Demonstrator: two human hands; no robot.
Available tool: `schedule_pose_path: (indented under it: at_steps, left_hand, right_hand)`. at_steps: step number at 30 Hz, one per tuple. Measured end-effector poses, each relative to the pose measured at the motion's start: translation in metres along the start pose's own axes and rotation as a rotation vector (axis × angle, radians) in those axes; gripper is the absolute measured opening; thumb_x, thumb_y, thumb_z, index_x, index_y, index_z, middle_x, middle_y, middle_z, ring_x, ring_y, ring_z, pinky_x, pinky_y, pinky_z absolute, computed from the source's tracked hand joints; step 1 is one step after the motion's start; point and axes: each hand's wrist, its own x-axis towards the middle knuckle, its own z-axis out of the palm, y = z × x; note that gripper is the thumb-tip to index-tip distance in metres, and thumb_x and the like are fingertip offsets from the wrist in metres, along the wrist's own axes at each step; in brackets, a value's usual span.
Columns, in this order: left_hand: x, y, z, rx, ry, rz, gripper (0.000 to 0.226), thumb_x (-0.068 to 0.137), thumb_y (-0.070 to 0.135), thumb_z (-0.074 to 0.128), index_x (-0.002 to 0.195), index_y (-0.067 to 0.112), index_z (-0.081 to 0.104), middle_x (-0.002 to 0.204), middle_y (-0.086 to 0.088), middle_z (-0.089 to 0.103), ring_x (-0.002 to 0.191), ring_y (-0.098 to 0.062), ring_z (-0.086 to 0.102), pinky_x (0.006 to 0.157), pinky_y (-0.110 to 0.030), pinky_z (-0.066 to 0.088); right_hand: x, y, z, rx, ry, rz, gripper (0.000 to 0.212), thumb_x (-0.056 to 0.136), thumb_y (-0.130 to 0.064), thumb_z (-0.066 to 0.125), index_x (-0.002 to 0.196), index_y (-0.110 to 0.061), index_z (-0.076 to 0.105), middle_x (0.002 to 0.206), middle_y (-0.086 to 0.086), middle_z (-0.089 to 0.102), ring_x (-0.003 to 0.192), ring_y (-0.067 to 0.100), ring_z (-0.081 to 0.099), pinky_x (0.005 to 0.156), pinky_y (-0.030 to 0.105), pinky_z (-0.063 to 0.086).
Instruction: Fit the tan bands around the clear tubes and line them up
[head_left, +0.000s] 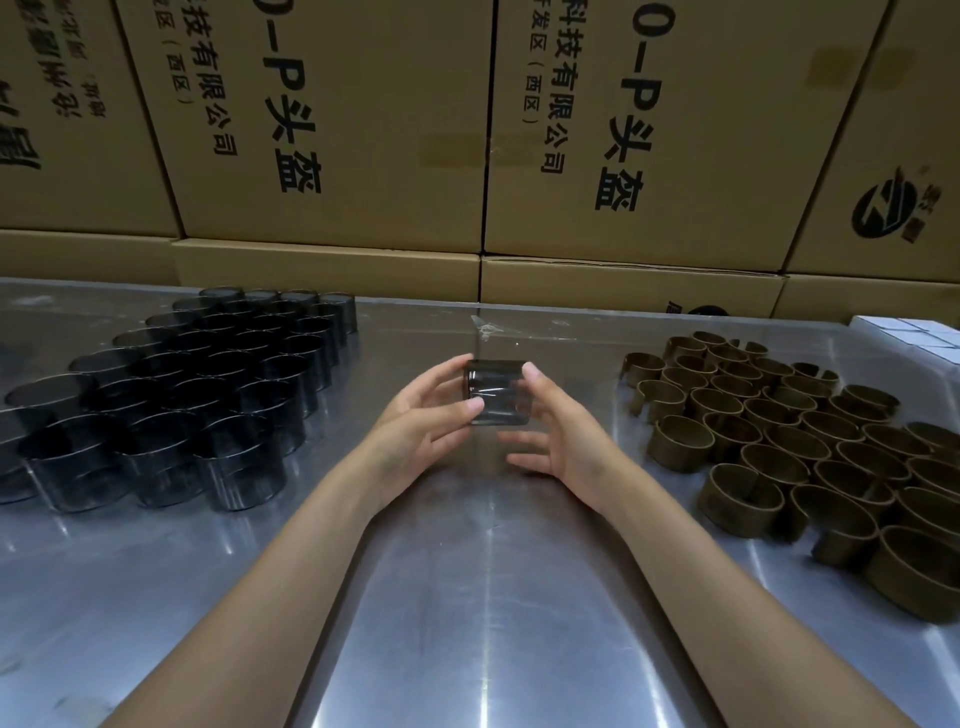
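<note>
Two bare forearms reach up from the bottom edge of the frame across a shiny metal table (483, 597). At the centre, the left hand (426, 415) and the right hand (558, 431) hold one clear tube (493, 392) between them, lifted just above the table. The left thumb lies across the tube's near face with its fingers curled behind the left side; the right fingers curl round its right side, the fingertip showing at the upper right corner. The tube looks smoky and bare, with no band on it.

At the left of the frame, a cluster of clear tubes (171, 395) stands upright on the table, packed closely in rows that run back toward the upper left. At the right, a heap of tan bands (795, 447) sits on the table, open rings touching one another, well apart from the hands. Just beyond them, at the right edge, lie some small white boxes (909, 335).

Along the far side, large cardboard cartons (332, 130) with black printed characters are stacked as a wall across the top of the frame.
</note>
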Motion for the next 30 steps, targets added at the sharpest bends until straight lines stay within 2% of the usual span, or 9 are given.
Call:
schedule_pose_path:
  at_steps: [3,6,9,12,14,17,21,25,30]
  left_hand:
    - [0.001,-0.001,0.001,0.011,-0.049,-0.016,0.066,0.071,0.013,0.073,0.131,0.033,0.056,0.134,0.008,0.059,0.122,-0.01,0.057,0.1,-0.028,0.044]
    - [0.003,-0.002,0.003,0.046,-0.01,-0.062,0.07,0.071,0.026,0.078,0.135,0.034,0.05,0.131,0.009,0.06,0.116,-0.012,0.062,0.096,-0.03,0.047]
    - [0.002,0.003,0.01,0.169,0.05,-0.16,0.075,0.063,0.063,0.075,0.127,0.028,0.059,0.118,0.006,0.068,0.1,-0.015,0.07,0.083,-0.026,0.052]
    - [0.004,0.004,0.016,0.184,0.127,-0.234,0.078,0.051,0.073,0.065,0.11,0.021,0.069,0.104,0.003,0.074,0.088,-0.014,0.073,0.07,-0.021,0.053]
    - [0.006,0.003,0.016,0.163,0.155,-0.237,0.071,0.058,0.069,0.067,0.109,0.02,0.07,0.102,0.002,0.075,0.088,-0.012,0.073,0.069,-0.021,0.052]
    - [0.006,0.0,0.011,0.108,0.119,-0.186,0.054,0.073,0.05,0.072,0.118,0.021,0.068,0.113,0.002,0.072,0.098,-0.012,0.07,0.083,-0.025,0.05]
    - [0.005,-0.003,0.007,0.026,0.057,-0.07,0.065,0.068,0.024,0.074,0.131,0.021,0.057,0.115,0.002,0.072,0.106,-0.01,0.067,0.087,-0.022,0.05]
    - [0.007,-0.003,0.006,-0.064,0.09,0.009,0.073,0.067,0.008,0.072,0.135,0.017,0.048,0.109,0.0,0.074,0.105,-0.012,0.068,0.084,-0.017,0.053]
    - [0.01,-0.005,0.002,-0.017,0.076,0.048,0.066,0.08,-0.008,0.062,0.139,0.012,0.043,0.112,0.003,0.071,0.107,-0.01,0.067,0.084,-0.018,0.053]
  right_hand:
    - [0.002,0.002,-0.001,-0.004,0.032,-0.008,0.05,0.081,-0.059,0.059,0.118,-0.026,0.062,0.117,0.001,0.067,0.077,0.013,0.071,0.061,0.024,0.054]
    - [0.001,0.005,-0.006,0.054,0.032,-0.066,0.028,0.089,-0.031,0.064,0.117,-0.027,0.061,0.117,0.0,0.067,0.089,0.016,0.072,0.067,0.024,0.054]
    - [0.0,0.01,-0.007,0.062,0.033,-0.159,0.042,0.084,-0.007,0.069,0.115,-0.034,0.06,0.123,-0.004,0.062,0.11,0.016,0.065,0.078,0.027,0.053]
    - [-0.001,0.01,-0.003,0.018,0.011,-0.197,0.048,0.082,0.0,0.069,0.112,-0.037,0.061,0.124,-0.008,0.059,0.112,0.012,0.062,0.081,0.025,0.053]
    - [-0.002,0.009,-0.002,0.003,-0.001,-0.198,0.048,0.082,0.0,0.068,0.113,-0.036,0.06,0.126,-0.007,0.058,0.111,0.011,0.062,0.083,0.026,0.053]
    - [-0.001,0.006,0.0,0.027,0.016,-0.138,0.036,0.089,-0.014,0.062,0.119,-0.033,0.058,0.123,-0.005,0.061,0.109,0.012,0.063,0.093,0.032,0.049]
    - [0.003,0.002,-0.002,0.123,0.031,-0.032,0.035,0.094,-0.035,0.052,0.127,-0.023,0.058,0.119,-0.004,0.066,0.105,0.012,0.065,0.093,0.03,0.047]
    - [0.001,0.006,-0.002,-0.019,-0.02,-0.106,0.032,0.093,-0.02,0.059,0.124,-0.014,0.061,0.124,0.007,0.066,0.118,0.02,0.061,0.11,0.04,0.04]
    - [-0.003,0.009,-0.001,-0.147,0.041,-0.246,0.046,0.084,-0.005,0.071,0.127,-0.009,0.058,0.123,0.007,0.066,0.117,0.018,0.061,0.099,0.03,0.05]
